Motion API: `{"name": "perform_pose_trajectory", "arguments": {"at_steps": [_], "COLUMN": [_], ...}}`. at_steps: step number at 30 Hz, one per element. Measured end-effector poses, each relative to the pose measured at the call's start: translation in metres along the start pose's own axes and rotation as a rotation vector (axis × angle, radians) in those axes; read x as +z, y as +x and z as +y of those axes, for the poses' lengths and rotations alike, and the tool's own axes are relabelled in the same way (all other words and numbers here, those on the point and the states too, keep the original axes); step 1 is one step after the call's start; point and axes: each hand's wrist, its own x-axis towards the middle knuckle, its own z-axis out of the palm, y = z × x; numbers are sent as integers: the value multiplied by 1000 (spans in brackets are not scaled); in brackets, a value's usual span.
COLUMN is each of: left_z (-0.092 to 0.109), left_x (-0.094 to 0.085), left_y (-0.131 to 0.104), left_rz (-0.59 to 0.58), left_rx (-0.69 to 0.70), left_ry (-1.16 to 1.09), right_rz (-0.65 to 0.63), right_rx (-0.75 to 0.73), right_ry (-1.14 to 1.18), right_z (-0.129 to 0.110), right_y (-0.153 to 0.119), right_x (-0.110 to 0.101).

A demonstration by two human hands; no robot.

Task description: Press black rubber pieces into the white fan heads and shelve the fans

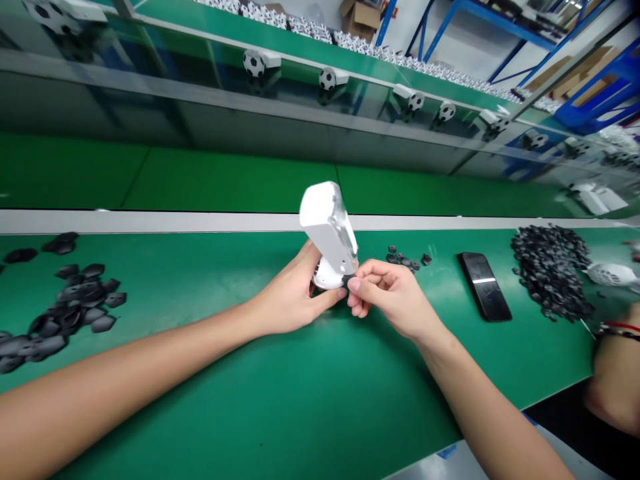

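In the middle of the head view, a white plastic device [327, 227] with a boxy upper part and a rounded lower end is held tilted above the green table [320, 400]. My left hand [293, 293] is closed round its lower end from the left, thumb along the near side. My right hand [387, 290] pinches a small black plastic piece [347, 281] against the device's lower right edge. The fingertips partly cover that piece. Just behind my right hand lie several small black pieces [404, 259].
Black pentagon-like pieces [80, 300] lie at left. A phone [484, 287] and a heap of small black pieces [550, 270] are at right, near a co-worker's arm [617, 373]. Beyond the table edge runs a green conveyor belt [225, 183]; football-patterned devices [327, 79] stand on a shelf above.
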Motion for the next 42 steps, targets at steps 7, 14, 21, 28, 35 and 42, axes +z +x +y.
{"name": "perform_pose_trajectory", "arguments": {"at_steps": [7, 14, 21, 28, 35, 42], "left_z": [2, 14, 39, 50, 43, 41], "left_x": [2, -9, -23, -33, -33, -35], "left_y": [2, 5, -2, 2, 4, 6], "left_rz": [-60, -8, -92, -39, -75, -116], "left_rx": [27, 23, 30, 321, 380, 396], "left_ry": [18, 302, 1089, 622, 321, 338], "right_rz": [-15, -8, -134, -234, -254, -272], "right_rx": [107, -21, -193, -174, -170, -168], "right_ry": [-65, -122, -139, -111, -105, -100], "right_z": [-3, -10, -4, 1, -1, -2], "right_y": [-1, -6, -8, -11, -12, -14], "right_x": [-6, -16, -23, -14, -13, -13]}}
